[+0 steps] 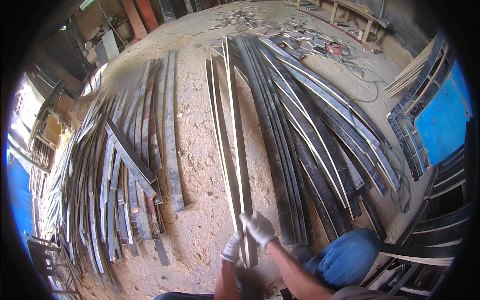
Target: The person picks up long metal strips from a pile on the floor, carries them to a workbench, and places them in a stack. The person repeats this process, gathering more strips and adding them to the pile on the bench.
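Note:
Two long, narrow plywood strips, a right one (238, 150) and a left one (223, 150), stretch away from me side by side, with dark faces and pale edges. Their near ends come together between my hands, while the far ends stand apart. My left hand (231, 247), in a pale work glove, is closed at the left side of the near ends. Slightly farther along, my gloved right hand (259, 229) grips them from the right, its thumb by the pale edge. The gloves hide part of the strips, including the fingertips' exact hold.
Many loose strips (95, 195) lie in a heap at left. A fanned pile of dark strips (310, 135) lies close on the right, near my bent knee (350, 255). Sawdust covers the floor (195, 185). Offcuts (250, 20) are scattered far off; a green cable (375, 90) winds at right.

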The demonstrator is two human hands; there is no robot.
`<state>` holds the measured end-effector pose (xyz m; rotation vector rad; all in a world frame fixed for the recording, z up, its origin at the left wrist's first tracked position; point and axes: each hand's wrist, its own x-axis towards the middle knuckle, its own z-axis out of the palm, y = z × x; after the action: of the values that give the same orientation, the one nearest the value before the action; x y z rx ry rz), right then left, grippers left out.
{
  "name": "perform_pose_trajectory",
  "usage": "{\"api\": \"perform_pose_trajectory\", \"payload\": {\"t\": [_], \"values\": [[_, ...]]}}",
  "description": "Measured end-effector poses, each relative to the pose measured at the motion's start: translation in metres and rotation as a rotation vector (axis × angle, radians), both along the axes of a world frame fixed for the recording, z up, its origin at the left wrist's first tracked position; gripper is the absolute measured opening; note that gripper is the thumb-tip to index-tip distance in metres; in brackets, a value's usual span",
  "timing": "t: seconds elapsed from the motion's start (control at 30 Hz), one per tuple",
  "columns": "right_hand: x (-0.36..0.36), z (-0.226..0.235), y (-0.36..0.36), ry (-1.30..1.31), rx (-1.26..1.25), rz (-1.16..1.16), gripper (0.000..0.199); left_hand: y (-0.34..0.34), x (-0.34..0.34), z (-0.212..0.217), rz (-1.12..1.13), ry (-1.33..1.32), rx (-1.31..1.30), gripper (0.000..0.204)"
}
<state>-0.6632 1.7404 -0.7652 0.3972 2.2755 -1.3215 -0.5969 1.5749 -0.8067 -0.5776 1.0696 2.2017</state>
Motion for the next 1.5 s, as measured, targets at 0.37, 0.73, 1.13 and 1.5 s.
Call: {"api": "perform_pose_trajectory", "payload": {"t": [0.37,0.73,1.13,1.5], "values": [[-0.015,-0.001,0.018,-0.111,-0.183,-0.100,0.085,0.027,-0.011,0.069,-0.037,0.138,-0.260,0.050],[-0.021,-0.019,0.014,-0.089,-0.752,-0.389,0.048,0.051,0.022,0.077,-0.012,0.120,-0.456,0.050],[-0.003,-0.053,0.019,-0.288,-0.842,-0.256,0.094,0.053,0.055,0.063,-0.192,0.196,-0.963,0.103],[0.034,-0.054,0.006,-0.224,-1.087,-0.383,0.031,0.072,0.129,0.055,-0.293,0.263,-1.204,0.110]]}}
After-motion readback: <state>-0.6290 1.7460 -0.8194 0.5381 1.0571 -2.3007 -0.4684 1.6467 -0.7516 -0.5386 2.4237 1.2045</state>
